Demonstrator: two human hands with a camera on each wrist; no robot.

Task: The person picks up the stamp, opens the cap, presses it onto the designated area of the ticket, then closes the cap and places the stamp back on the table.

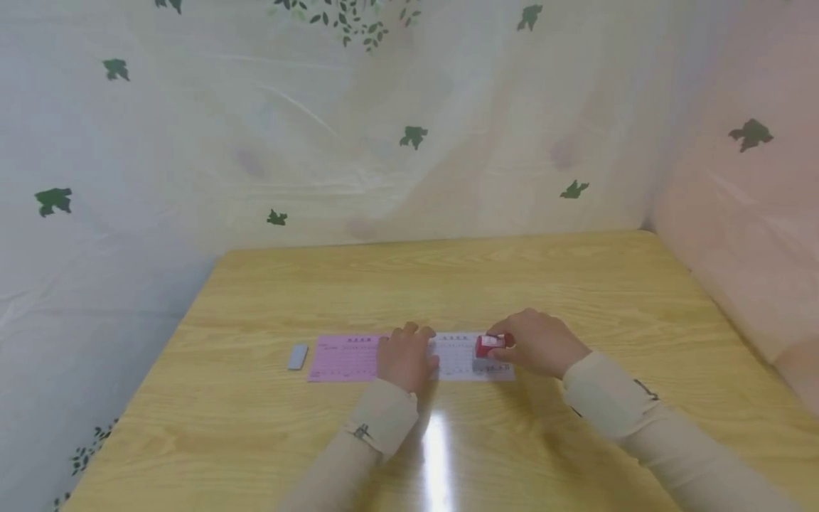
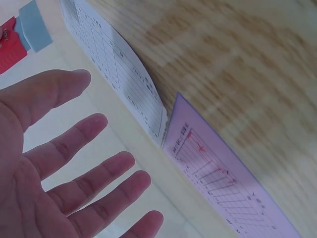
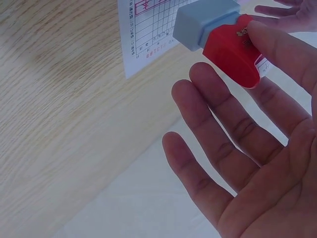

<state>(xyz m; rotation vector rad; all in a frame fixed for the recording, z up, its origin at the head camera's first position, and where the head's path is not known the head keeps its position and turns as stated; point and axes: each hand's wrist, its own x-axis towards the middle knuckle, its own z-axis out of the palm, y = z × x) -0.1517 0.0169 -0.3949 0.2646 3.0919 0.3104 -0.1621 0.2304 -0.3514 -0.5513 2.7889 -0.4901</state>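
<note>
My right hand (image 1: 536,341) pinches a self-inking stamp (image 1: 490,345) between thumb and index finger. Its red handle and blue-grey base show in the right wrist view, where my other fingers extend away from it. The stamp stands over the right part of a white printed form (image 1: 457,363); whether it touches the paper I cannot tell. With fingers spread and holding nothing, my left hand (image 1: 406,359) lies over the place where the white form meets a pink slip (image 1: 345,359). Red print marks the pink slip (image 2: 213,173) in the left wrist view.
Left of the pink slip lies a small grey rectangular piece (image 1: 297,357) on the wood-grain table (image 1: 397,284). Pale cloth (image 1: 358,171) with green leaf patterns hangs behind the table and along its sides.
</note>
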